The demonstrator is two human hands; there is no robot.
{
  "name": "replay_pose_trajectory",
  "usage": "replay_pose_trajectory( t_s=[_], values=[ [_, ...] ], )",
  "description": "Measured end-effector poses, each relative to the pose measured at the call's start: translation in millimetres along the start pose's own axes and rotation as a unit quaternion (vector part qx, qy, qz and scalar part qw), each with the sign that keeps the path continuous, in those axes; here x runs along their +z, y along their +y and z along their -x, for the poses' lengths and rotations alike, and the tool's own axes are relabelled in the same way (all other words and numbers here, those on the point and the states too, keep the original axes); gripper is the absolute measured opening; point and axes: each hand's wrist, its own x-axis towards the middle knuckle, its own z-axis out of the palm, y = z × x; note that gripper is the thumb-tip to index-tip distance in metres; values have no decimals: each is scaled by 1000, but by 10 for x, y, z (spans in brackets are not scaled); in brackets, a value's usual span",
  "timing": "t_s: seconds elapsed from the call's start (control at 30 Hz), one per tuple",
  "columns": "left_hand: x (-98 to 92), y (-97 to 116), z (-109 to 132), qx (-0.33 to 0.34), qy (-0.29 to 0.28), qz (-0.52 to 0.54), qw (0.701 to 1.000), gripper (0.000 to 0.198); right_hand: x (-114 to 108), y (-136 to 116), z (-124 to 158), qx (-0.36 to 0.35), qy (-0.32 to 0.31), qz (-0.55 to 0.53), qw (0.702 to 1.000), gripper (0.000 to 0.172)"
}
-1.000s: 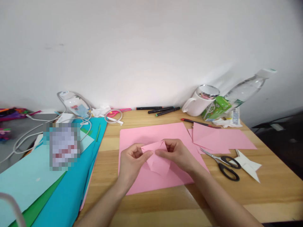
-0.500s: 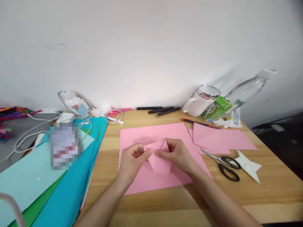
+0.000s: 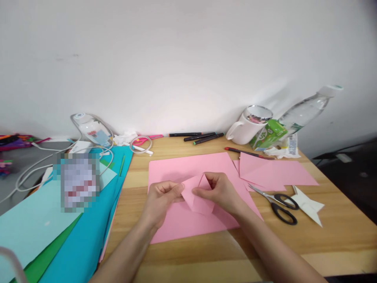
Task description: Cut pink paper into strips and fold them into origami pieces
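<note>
Between my hands is a small folded piece of pink paper (image 3: pixel 196 198), held above a larger pink sheet (image 3: pixel 167 226) that lies on the wooden table. My left hand (image 3: pixel 161 198) pinches the folded paper's left corner between thumb and fingers. On the other side, my right hand (image 3: pixel 216 192) grips its upper right part, thumb in front and fingers behind. A raised flap shows near the right thumb. The fingertips behind the paper are hidden. Scissors (image 3: pixel 278 202) with black handles lie right of my right hand, partly over a white paper cutout (image 3: pixel 309 206).
Pink paper pieces (image 3: pixel 271 173) lie at the right. A white mug (image 3: pixel 249 124), a green carton (image 3: pixel 268 134) and a clear bottle (image 3: pixel 306 110) stand behind. Markers (image 3: pixel 203 136) lie by the wall. Blue paper (image 3: pixel 85 239), a blurred-out object (image 3: pixel 79 182) and a cable cover the left.
My left hand has shifted slightly left, its thumb moving from the paper's front fold to the left corner. The right hand keeps its grip, and the folded paper has turned a little.
</note>
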Motion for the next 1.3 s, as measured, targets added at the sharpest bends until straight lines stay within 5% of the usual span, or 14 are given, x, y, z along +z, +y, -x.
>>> replay_pose_trajectory(
  t_s=[0.23, 0.37, 0.53, 0.83, 1.3],
  values=[
    [2, -20, -25, -15, -14, -11, 1000, 52, -3, 0, 9, 24, 13, -47, 999, 25],
    [-1, -55, -20, 9, -23, -120, 992, 47, 0, 0, 3, 11, 5, -55, 998, 22],
    [-6, -88, -10, 77, 42, -255, 963, 48, 20, 4, 3, 1, 4, -44, 999, 20],
    [32, -90, -1, -23, -56, -147, 987, 36, 34, -18, -4, 34, 27, -100, 994, 23],
    [82, -91, 5, -91, -41, -97, 990, 44, 66, 10, -7, 77, 39, -171, 981, 30]
  ],
)
